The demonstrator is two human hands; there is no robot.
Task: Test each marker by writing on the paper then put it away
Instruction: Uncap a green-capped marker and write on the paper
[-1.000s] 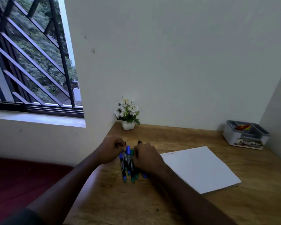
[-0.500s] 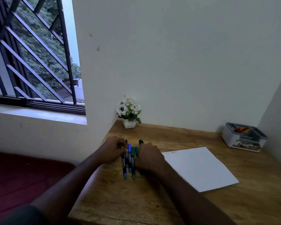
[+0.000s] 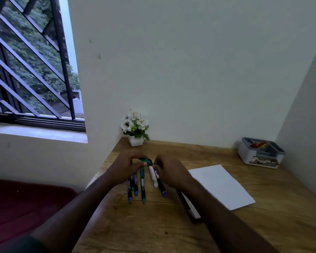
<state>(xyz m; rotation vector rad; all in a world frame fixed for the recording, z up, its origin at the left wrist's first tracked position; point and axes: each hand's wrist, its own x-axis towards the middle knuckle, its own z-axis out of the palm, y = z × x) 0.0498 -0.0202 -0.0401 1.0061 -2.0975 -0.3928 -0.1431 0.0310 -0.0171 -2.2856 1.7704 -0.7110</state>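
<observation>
Pinching slim capped markers (image 3: 142,181), left hand (image 3: 125,168), right hand (image 3: 169,171), grained wooden desk (image 3: 135,225), flat white paper (image 3: 220,185)

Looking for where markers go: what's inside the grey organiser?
The grey organiser by the right wall shows red and yellow items in one compartment; the other compartments' bottoms are hidden.

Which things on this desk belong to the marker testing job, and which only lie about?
For the job:
markers
sheet of paper
grey organizer tray, probably where markers go

Just lying about:
potted white flowers
dark flat object under the right forearm
</observation>
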